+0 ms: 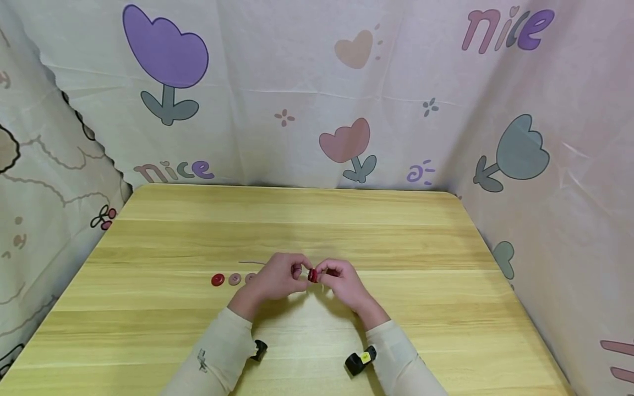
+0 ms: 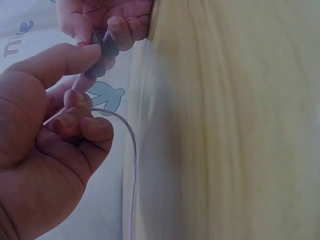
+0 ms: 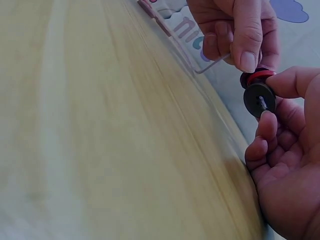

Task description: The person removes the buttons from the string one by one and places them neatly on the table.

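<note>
**Stack of buttons [image 1: 312,275] held above the wooden table [image 1: 376,231]**

At the left, a red button [image 1: 218,280] lies beside a pink button [image 1: 235,279]; a second pink button [image 1: 250,277] follows, partly covered by the left hand [image 1: 279,278]. A pale cord [image 1: 251,262] runs out from behind that hand, whose thumb and fingers pinch the stack. Red and dark, the stack sits on the cord between both hands. The right hand [image 1: 344,282] grips its right side with thumb and fingertips, where the cord pokes through a dark button [image 3: 259,99].

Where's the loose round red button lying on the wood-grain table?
In the head view, the round red button lies on the wood-grain table, left of a round pink button and the person's left hand.
</note>
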{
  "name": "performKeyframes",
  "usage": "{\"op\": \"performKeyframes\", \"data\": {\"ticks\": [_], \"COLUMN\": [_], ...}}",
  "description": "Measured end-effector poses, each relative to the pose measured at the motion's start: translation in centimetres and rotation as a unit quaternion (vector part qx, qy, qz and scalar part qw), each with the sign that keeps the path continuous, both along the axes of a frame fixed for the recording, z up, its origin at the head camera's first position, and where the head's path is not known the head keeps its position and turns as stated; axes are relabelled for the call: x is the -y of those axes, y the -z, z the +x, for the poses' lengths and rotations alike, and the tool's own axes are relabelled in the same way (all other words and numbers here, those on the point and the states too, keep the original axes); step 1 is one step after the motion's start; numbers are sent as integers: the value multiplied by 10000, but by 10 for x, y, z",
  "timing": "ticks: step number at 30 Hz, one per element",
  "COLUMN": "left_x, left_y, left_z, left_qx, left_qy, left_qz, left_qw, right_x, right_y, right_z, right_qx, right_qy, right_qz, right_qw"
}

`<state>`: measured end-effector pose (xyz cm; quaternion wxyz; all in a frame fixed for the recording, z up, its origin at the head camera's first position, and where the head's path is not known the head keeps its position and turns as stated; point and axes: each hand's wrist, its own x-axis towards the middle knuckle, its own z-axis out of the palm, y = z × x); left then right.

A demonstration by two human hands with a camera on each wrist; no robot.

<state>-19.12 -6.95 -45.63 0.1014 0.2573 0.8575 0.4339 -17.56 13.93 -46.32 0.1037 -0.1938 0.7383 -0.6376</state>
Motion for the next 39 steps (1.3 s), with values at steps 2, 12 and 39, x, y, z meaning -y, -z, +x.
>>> {"op": "performKeyframes", "data": {"ticks": [2, 12, 39], "left_x": [0, 6, 28], "left_y": [0, 2, -3], "left_z": [0, 0, -4], "left_qx": [32, 92, 89], "left_qy": [-3, -129, -658], "left_qz": [-3, -33, -172], "left_qw": [10000, 9999, 9976], "right_x": [0, 0, 0], "right_y": [0, -2, -4], "right_z": [0, 1, 1], "right_qx": [30, -33, 30], "right_qy": [7, 7, 24], "right_qz": [18, 132, 160], "right_qw": [10000, 9999, 9999]}}
